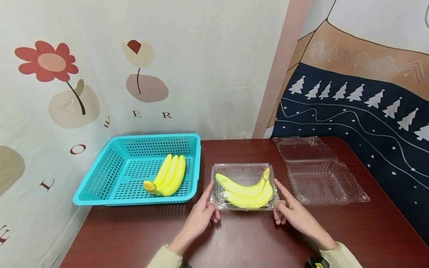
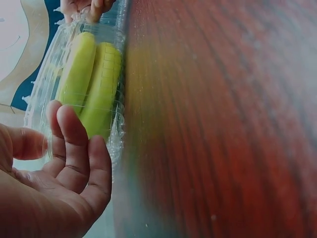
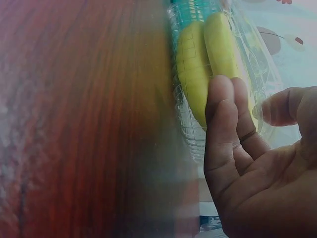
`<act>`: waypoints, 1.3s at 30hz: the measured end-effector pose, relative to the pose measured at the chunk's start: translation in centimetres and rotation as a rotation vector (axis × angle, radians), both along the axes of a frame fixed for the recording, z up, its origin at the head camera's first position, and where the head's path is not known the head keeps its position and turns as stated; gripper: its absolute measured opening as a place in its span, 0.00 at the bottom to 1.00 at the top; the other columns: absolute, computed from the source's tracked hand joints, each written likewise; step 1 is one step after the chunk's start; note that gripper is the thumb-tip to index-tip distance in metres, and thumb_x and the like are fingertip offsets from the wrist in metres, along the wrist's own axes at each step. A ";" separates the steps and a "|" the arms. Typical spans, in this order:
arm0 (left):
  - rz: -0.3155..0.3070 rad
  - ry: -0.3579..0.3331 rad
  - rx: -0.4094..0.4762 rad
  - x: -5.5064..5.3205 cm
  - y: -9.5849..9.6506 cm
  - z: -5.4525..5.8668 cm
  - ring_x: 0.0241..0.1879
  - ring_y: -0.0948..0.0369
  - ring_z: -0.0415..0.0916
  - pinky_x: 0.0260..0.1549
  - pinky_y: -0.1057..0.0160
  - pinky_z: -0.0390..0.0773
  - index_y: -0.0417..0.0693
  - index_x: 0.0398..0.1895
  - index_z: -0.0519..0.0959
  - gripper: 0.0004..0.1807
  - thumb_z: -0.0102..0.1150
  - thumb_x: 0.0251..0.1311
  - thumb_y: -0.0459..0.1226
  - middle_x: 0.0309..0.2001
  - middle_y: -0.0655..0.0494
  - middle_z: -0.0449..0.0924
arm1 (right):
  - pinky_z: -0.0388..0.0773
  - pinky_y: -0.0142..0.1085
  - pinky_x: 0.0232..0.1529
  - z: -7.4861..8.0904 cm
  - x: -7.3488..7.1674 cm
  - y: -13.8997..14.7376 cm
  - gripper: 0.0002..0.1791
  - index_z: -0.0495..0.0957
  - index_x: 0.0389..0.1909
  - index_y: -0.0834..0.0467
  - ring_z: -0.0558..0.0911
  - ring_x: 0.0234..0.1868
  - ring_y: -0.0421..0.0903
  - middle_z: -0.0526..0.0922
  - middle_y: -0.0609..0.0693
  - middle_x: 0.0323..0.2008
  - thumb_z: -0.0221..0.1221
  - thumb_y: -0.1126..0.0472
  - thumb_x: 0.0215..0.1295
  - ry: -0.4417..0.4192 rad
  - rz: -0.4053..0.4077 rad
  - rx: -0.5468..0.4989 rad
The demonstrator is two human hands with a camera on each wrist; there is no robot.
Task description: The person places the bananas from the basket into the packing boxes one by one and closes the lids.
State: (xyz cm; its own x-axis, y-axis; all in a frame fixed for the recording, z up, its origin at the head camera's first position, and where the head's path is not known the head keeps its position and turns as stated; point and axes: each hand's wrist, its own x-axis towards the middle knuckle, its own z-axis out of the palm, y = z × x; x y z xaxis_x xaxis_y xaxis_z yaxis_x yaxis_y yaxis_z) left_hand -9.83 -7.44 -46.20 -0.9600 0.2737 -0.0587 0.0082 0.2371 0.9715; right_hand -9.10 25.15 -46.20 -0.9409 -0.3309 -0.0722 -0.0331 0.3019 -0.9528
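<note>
A clear plastic clamshell box (image 1: 239, 169), its lid down, sits in the middle of the table with a bunch of yellow bananas (image 1: 249, 191) inside. My left hand (image 1: 200, 215) grips the box's near left corner, thumb at the rim and index finger stretched along the side. On the near right corner, my right hand (image 1: 292, 213) holds it the same way. The left wrist view shows the left thumb (image 2: 30, 144) at the rim and the other fingers curled below. Through the clear wall in the right wrist view, bananas (image 3: 193, 64) show beyond the right fingers.
To the left stands a turquoise plastic basket (image 1: 134, 202) holding another banana bunch (image 1: 171, 176). A second clear clamshell box (image 1: 323, 182) lies opened out at the right, its lid (image 1: 305, 149) toward the wall. A printed curtain (image 1: 218, 74) hangs behind the dark red table (image 1: 248, 242).
</note>
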 end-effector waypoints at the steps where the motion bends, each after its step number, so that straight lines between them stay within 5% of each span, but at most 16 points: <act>1: 0.002 -0.005 0.002 0.0 0.0 0.0 0.24 0.58 0.79 0.26 0.61 0.82 0.57 0.85 0.48 0.43 0.46 0.70 0.26 0.23 0.52 0.79 | 0.82 0.40 0.25 0.0 0.0 0.0 0.44 0.37 0.85 0.54 0.83 0.22 0.50 0.79 0.54 0.22 0.47 0.71 0.74 0.006 0.007 -0.007; 18: 0.008 -0.018 0.038 -0.1 0.0 -0.2 0.22 0.59 0.75 0.23 0.62 0.79 0.54 0.85 0.48 0.42 0.48 0.71 0.26 0.22 0.51 0.78 | 0.73 0.32 0.17 -0.2 -0.2 -0.2 0.43 0.37 0.82 0.64 0.74 0.17 0.38 0.73 0.45 0.18 0.48 0.75 0.72 0.070 0.032 -0.090; 39: 0.022 -0.016 -0.005 0.1 0.0 -0.2 0.20 0.60 0.74 0.21 0.62 0.79 0.59 0.85 0.49 0.44 0.48 0.69 0.27 0.20 0.53 0.76 | 0.70 0.29 0.16 -0.6 -0.5 -0.1 0.44 0.37 0.82 0.67 0.72 0.17 0.36 0.72 0.43 0.18 0.48 0.76 0.70 0.086 0.047 -0.103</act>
State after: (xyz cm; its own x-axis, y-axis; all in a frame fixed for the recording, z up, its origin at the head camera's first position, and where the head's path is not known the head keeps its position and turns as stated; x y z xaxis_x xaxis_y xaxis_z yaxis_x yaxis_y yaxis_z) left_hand -9.77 -7.45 -46.39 -0.9646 0.2525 -0.0759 -0.0129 0.2423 0.9701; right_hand -9.62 25.01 -46.79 -0.9253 -0.3765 0.0451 -0.1282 0.1989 -0.9716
